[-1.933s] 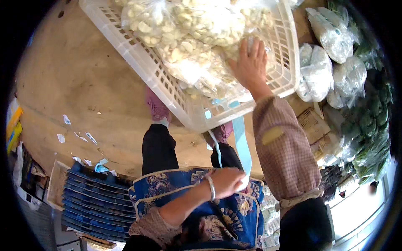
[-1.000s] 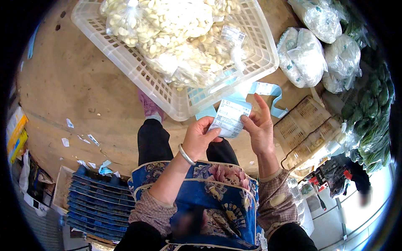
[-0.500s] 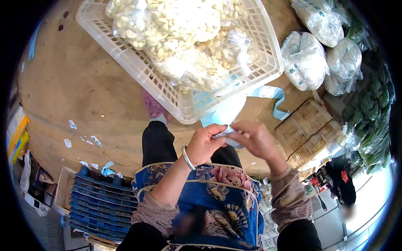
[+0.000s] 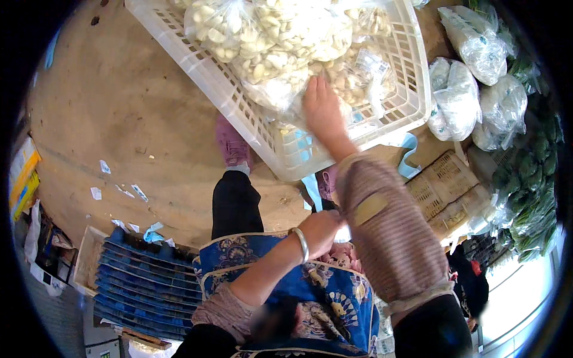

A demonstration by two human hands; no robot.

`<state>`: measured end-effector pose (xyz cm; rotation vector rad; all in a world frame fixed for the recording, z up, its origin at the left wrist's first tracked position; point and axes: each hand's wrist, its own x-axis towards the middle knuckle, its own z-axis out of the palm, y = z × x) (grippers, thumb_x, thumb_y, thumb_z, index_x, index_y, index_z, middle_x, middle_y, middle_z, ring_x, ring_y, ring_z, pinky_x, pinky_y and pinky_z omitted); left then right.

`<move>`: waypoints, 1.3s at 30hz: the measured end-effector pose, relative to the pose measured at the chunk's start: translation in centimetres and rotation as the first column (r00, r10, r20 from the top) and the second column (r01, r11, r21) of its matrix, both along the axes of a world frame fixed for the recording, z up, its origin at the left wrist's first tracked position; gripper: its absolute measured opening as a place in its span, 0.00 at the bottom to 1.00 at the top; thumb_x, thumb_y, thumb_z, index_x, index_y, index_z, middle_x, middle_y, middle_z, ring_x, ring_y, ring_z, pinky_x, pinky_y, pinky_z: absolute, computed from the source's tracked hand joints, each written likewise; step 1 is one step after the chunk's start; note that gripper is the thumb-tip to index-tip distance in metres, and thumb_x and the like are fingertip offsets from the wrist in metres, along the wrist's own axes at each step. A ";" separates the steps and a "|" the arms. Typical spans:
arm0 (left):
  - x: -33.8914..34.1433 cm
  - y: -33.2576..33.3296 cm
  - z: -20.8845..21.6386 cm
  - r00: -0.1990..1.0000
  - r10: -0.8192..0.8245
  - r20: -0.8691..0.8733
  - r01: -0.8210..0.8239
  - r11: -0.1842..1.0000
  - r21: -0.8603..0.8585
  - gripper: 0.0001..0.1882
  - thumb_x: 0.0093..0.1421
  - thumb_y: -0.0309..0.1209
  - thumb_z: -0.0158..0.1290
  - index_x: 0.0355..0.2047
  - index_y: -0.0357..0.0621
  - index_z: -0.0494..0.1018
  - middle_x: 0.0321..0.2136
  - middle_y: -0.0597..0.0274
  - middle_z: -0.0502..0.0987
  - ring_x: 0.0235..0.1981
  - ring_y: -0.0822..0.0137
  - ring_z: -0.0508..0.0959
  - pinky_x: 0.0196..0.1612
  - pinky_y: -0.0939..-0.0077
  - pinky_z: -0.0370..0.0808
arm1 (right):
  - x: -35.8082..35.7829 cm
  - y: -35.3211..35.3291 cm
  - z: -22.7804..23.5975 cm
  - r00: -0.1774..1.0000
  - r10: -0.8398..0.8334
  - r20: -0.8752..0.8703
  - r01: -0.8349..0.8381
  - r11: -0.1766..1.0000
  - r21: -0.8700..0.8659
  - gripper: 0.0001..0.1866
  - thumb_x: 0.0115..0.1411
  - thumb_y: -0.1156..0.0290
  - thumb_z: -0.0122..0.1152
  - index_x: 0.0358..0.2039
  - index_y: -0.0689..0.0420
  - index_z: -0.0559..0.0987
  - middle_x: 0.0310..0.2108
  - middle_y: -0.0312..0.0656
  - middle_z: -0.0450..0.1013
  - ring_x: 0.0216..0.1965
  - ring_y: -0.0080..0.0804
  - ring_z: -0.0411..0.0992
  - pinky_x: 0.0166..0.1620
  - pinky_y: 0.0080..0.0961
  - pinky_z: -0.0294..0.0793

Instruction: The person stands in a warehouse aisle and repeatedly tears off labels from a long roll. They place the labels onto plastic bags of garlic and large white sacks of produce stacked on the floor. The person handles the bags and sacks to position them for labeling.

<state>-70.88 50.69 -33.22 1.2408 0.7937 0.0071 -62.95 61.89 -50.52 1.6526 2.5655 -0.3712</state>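
Observation:
My right hand (image 4: 325, 113) reaches into a white plastic crate (image 4: 206, 80), its fingers stretched out against a clear bag (image 4: 271, 74) of pale, clove-like pieces. Whatever may lie under those fingertips is hidden. Beside it rests another clear bag (image 4: 373, 65) with a white printed label on it. Close to my lap, my left hand (image 4: 319, 234), a silver bangle at the wrist, is closed; what its fingers grip cannot be made out. A bit of white shows next to it, partly behind my right sleeve. Between crate and left hand hangs a pale blue strip (image 4: 311, 192).
Filled plastic bags (image 4: 456, 98) and dark green vegetables (image 4: 525, 173) lie at the right, near a tan slatted crate (image 4: 444, 179). Stacked blue trays (image 4: 146, 280) stand at lower left. Paper scraps (image 4: 139, 192) litter the brown floor.
My hands were together over a small white label; they have parted. The right hand has moved forward onto the bags, while the left has drawn down toward my lap. The whole view has shifted slightly.

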 end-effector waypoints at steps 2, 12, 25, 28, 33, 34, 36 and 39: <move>0.1 -2.4 -0.1 0.996 0.062 0.070 -0.069 0.992 0.104 0.10 0.44 0.21 0.46 0.30 0.39 0.69 0.29 0.49 0.71 0.33 0.53 0.71 0.37 0.65 0.69 | -4.2 -1.6 4.8 0.984 -0.157 -0.088 0.138 0.972 -0.189 0.38 0.46 0.58 0.54 0.48 0.72 0.52 0.50 0.62 0.48 0.52 0.53 0.49 0.53 0.42 0.48; 0.2 -1.5 0.0 0.985 0.085 0.148 -0.114 0.974 0.198 0.11 0.46 0.26 0.46 0.32 0.40 0.69 0.33 0.51 0.71 0.35 0.53 0.71 0.38 0.66 0.69 | -2.6 0.7 5.4 0.993 -0.086 0.077 0.112 0.874 -0.473 0.47 0.36 0.61 0.65 0.52 0.64 0.49 0.46 0.49 0.57 0.48 0.43 0.56 0.51 0.39 0.51; -1.1 1.7 1.2 0.987 0.106 0.116 -0.107 0.994 -0.003 0.05 0.49 0.23 0.42 0.29 0.39 0.64 0.26 0.51 0.68 0.31 0.52 0.69 0.34 0.64 0.67 | 0.5 3.5 10.1 0.943 -0.318 0.093 0.311 0.748 -0.586 0.23 0.37 0.67 0.57 0.37 0.56 0.69 0.33 0.49 0.67 0.37 0.45 0.66 0.41 0.37 0.63; -1.3 1.8 1.2 0.988 0.092 0.120 -0.091 0.996 -0.011 0.03 0.49 0.23 0.43 0.26 0.39 0.62 0.24 0.51 0.67 0.30 0.52 0.68 0.33 0.62 0.65 | 4.7 3.8 10.5 0.959 -0.282 0.024 0.270 0.886 -0.376 0.25 0.34 0.61 0.61 0.35 0.56 0.72 0.36 0.51 0.66 0.39 0.45 0.65 0.42 0.35 0.63; -0.6 1.9 0.7 0.984 0.080 0.161 -0.076 0.997 -0.033 0.04 0.48 0.24 0.43 0.26 0.38 0.63 0.25 0.51 0.68 0.30 0.51 0.68 0.33 0.61 0.65 | 5.0 6.6 8.4 0.887 -0.337 0.315 0.461 0.625 -0.630 0.25 0.36 0.57 0.62 0.35 0.55 0.71 0.34 0.53 0.68 0.38 0.46 0.67 0.41 0.36 0.65; -0.5 1.9 0.4 0.985 0.076 0.158 -0.071 0.997 -0.038 0.04 0.48 0.24 0.44 0.26 0.38 0.63 0.25 0.51 0.68 0.30 0.51 0.68 0.33 0.61 0.65 | 4.5 6.6 8.5 0.865 -0.362 0.347 0.502 0.626 -0.597 0.25 0.36 0.56 0.62 0.34 0.56 0.71 0.33 0.53 0.69 0.37 0.46 0.67 0.40 0.37 0.65; -0.5 2.0 0.6 0.988 0.075 0.134 -0.067 0.996 -0.059 0.05 0.48 0.24 0.44 0.27 0.38 0.64 0.25 0.50 0.68 0.30 0.51 0.68 0.33 0.61 0.65 | 3.7 6.1 9.1 0.824 -0.403 0.399 0.566 0.620 -0.543 0.24 0.37 0.55 0.62 0.32 0.58 0.71 0.32 0.53 0.69 0.36 0.47 0.67 0.39 0.37 0.65; -0.2 0.7 1.5 0.988 0.010 0.152 -0.006 1.000 -0.029 0.08 0.48 0.24 0.45 0.31 0.39 0.65 0.27 0.51 0.68 0.31 0.52 0.69 0.32 0.62 0.65 | 4.7 3.8 9.9 0.940 -0.310 0.140 0.340 0.829 -0.444 0.20 0.37 0.60 0.62 0.26 0.61 0.69 0.25 0.52 0.69 0.32 0.48 0.68 0.34 0.39 0.66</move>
